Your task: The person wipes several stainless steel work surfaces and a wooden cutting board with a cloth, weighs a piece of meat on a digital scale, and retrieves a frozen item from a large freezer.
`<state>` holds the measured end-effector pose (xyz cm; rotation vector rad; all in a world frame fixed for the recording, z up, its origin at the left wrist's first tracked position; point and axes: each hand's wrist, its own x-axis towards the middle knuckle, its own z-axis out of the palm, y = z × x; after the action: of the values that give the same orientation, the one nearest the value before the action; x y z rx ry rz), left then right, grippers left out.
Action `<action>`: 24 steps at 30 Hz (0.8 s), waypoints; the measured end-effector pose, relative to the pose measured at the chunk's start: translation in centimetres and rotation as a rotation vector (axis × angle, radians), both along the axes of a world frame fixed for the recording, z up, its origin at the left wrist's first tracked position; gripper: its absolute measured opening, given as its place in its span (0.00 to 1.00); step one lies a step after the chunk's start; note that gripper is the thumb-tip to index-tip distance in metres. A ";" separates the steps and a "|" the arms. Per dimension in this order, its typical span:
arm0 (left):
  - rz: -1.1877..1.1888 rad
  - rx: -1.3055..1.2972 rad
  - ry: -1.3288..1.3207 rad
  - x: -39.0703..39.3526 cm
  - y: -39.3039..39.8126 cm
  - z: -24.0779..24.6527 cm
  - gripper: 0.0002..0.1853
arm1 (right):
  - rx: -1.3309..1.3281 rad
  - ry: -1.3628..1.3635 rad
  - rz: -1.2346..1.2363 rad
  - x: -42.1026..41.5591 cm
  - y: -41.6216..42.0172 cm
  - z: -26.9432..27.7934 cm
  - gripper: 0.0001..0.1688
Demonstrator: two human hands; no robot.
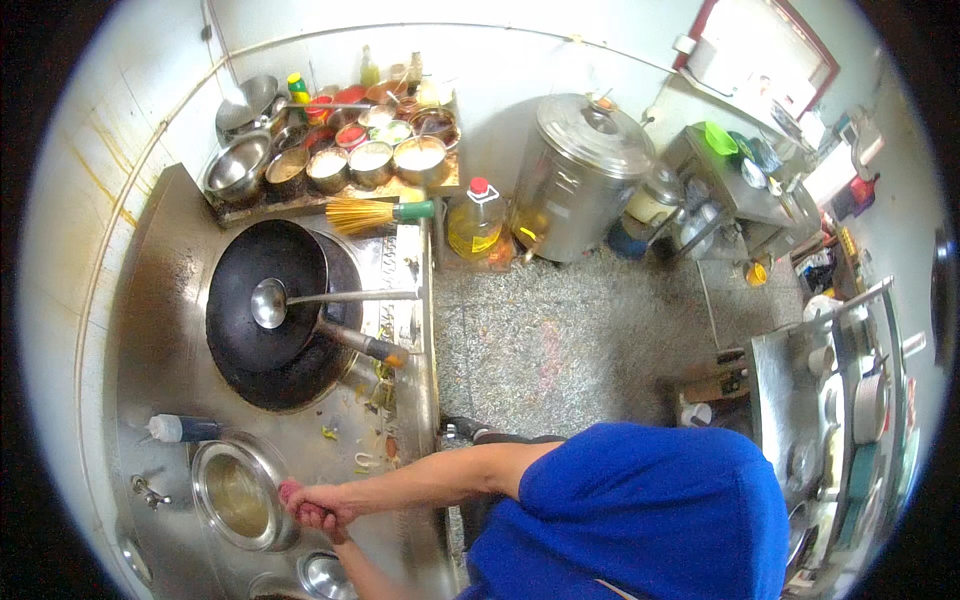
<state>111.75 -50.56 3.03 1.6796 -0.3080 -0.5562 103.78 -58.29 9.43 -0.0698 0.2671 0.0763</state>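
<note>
My right hand (328,498) and my left hand (321,519) are clasped together around a bunched pink-red cloth (287,490), mostly hidden in the fingers. They are at the right rim of a round steel pot (279,529) set in the stove counter, with cloudy yellowish liquid (238,495) inside. Above the pot a squeeze bottle of dark liquid (184,429) lies on its side. Farther up the counter, a black wok (255,240) rests tilted over a larger dark wok (337,277). A steel ladle (268,303) lies across the upper wok.
A bamboo wok brush (367,214) lies by the seasoning bowls (371,163) at the back. An oil jug (475,221) and a tall lidded steel pot (577,187) stand right of the stove. Below the pot sits a steel bowl (328,576); a tap (150,491) is at its left.
</note>
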 end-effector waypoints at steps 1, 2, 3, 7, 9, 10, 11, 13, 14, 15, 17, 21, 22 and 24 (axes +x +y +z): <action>-0.011 -0.024 0.008 0.1 0.5 0.0 0.13 | -0.052 0.027 -0.032 0.4 0.5 -0.6 0.15; -0.024 -0.050 0.023 -0.1 0.8 -0.2 0.13 | -0.034 0.081 -0.013 0.6 1.0 -1.2 0.17; -0.062 -0.080 0.040 -0.6 0.4 -0.4 0.13 | -0.012 0.044 -0.024 0.2 0.7 -1.3 0.17; -0.085 -0.124 0.049 0.6 3.4 0.5 0.12 | -0.161 0.027 -0.063 -2.8 4.6 2.7 0.16; -0.129 -0.134 0.047 0.5 4.2 0.9 0.12 | -0.381 0.014 -0.171 -4.1 6.3 4.6 0.16; -0.154 -0.139 0.038 0.4 4.5 1.2 0.12 | -0.385 0.126 -0.143 -3.4 6.9 4.1 0.16; -0.179 -0.148 0.028 0.3 4.7 1.6 0.12 | -0.460 0.239 -0.184 -3.2 7.4 4.4 0.16; -0.241 -0.138 -0.025 -0.1 5.7 1.5 0.12 | -0.575 0.494 -0.259 -4.5 8.9 5.1 0.16; -0.291 -0.136 -0.102 0.6 5.8 2.0 0.12 | -0.585 0.471 -0.227 -5.6 8.5 5.3 0.17; -0.382 -0.128 -0.216 0.5 5.8 2.2 0.12 | -0.712 0.443 -0.162 -7.1 7.9 4.2 0.17; -0.608 0.051 -0.477 -1.9 5.1 4.9 0.11 | -0.930 0.418 -0.058 -9.9 6.6 0.4 0.18; -0.775 0.176 -0.735 -2.3 3.1 2.9 0.17 | -1.492 0.438 -0.454 -13.7 7.1 -4.9 0.24; -0.823 0.131 -0.679 -2.8 2.0 2.0 0.21 | -1.635 0.531 -0.626 -16.5 7.5 -5.6 0.27; -1.119 0.097 -0.241 -11.4 -0.5 4.8 0.30 | -1.772 0.792 -0.887 -24.1 8.6 -6.5 0.33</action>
<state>100.38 -51.01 7.83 1.5556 -1.4519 -1.1832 79.70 -49.68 2.97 -1.6911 1.0674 -1.0693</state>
